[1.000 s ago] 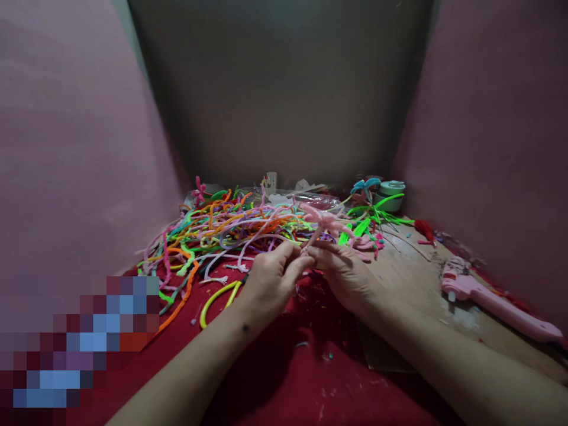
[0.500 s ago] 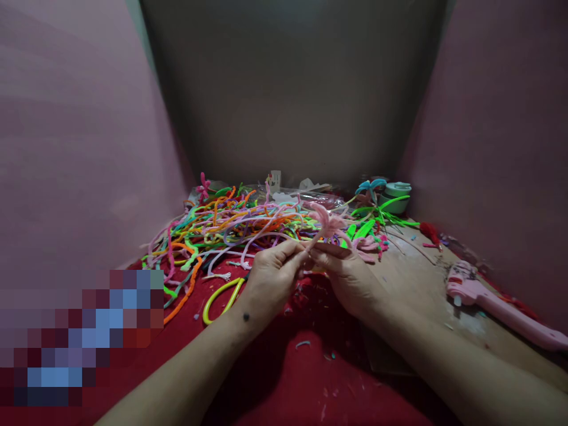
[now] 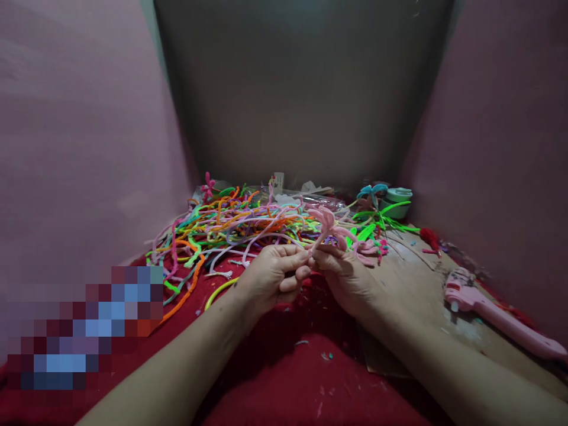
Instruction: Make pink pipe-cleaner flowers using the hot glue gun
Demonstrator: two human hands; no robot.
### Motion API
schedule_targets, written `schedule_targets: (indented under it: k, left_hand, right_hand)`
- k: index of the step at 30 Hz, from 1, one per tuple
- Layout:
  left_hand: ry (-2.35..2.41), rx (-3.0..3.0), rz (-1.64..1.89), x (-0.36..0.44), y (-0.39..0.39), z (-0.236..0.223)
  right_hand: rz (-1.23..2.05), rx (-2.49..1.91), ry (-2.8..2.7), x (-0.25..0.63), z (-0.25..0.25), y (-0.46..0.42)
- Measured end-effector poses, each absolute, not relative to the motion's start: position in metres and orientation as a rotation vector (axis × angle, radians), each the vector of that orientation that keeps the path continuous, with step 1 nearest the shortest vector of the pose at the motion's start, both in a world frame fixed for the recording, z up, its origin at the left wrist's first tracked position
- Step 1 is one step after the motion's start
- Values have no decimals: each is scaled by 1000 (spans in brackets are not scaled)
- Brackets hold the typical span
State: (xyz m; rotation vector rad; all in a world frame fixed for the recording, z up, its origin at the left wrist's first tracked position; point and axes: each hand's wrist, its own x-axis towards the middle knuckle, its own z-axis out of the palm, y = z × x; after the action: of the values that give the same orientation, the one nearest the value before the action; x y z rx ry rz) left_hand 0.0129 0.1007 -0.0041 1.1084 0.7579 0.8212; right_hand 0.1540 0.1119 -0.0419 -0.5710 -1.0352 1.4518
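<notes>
Between my two hands is a pink pipe-cleaner flower (image 3: 327, 220), its looped petals standing up above my fingertips. My left hand (image 3: 277, 275) pinches the lower end of its stem between thumb and forefinger, the other fingers curled below. Against it, my right hand (image 3: 339, 269) is closed on the base of the flower from the other side, its fingertips partly hidden. Just behind my hands lies a tangled heap of many-coloured pipe cleaners (image 3: 248, 222). A yellow handle loop (image 3: 217, 293) shows partly beside my left wrist.
A pink glue gun (image 3: 492, 305) rests on a brown board (image 3: 408, 272) at right. Behind stand a mint-green lidded container (image 3: 399, 201) and a blue pipe-cleaner flower (image 3: 371, 190). Scraps dot the red cloth (image 3: 284, 378). Pink walls (image 3: 80, 130) rise on both sides; a blurred patch covers the left.
My left hand has turned a little and its lower fingers now show below the stem. The pink flower has tilted slightly and remains held. The view has shifted slightly.
</notes>
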Motion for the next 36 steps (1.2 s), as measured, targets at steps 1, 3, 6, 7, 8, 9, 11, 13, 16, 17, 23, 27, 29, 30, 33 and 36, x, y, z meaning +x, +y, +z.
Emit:
schedule_targets:
  k: [1, 3, 6, 7, 8, 9, 11, 13, 16, 17, 23, 27, 29, 30, 33, 36]
  left_hand:
    - [811, 1176, 830, 14, 100, -4]
    - [985, 1403, 905, 17, 98, -4]
    - [1240, 1908, 1121, 20, 94, -10]
    - [1278, 2069, 1178, 20, 93, -13]
    - [1286, 2211, 1205, 20, 93, -15]
    - [1274, 2326, 1199, 19, 93, -18]
    - [1234, 2474, 1160, 16, 94, -21]
    - [1197, 2532, 1167, 14, 96, -22]
    - [1165, 2505, 1268, 14, 98, -22]
    - [1162, 2483, 1293, 14, 99, -22]
    - [1251, 2087, 1203, 20, 97, -19]
    - [1098, 1600, 1051, 23, 95, -9]
    - [977, 1401, 984, 23, 94, -6]
    - [918, 1316, 957, 22, 94, -5]
    - [746, 1114, 870, 17, 96, -5]
    - [595, 1007, 753, 12, 101, -8]
  right_hand:
    - [1440, -573, -1031, 154, -41, 111]
    - [1419, -577, -1023, 154, -40, 109]
    - [1365, -589, -1015, 153, -40, 107]
    - [1338, -599, -1026, 153, -39, 107]
    - [1306, -607, -1041, 152, -38, 106]
    - [1279, -614, -1061, 151, -37, 105]
    - [1245, -614, -1094, 151, -34, 103]
    - [1250, -605, -1084, 151, -32, 100]
    - [1293, -613, -1042, 152, -32, 98]
    - [1304, -612, -1037, 152, -32, 97]
    - [1374, -538, -1076, 153, -32, 98]
    - [1374, -560, -1075, 156, -34, 103]
    - [1378, -580, -1057, 157, -36, 106]
    - [1392, -581, -1053, 157, -37, 107]
    - [1452, -558, -1071, 156, -37, 107]
    - [1477, -557, -1097, 156, -35, 107]
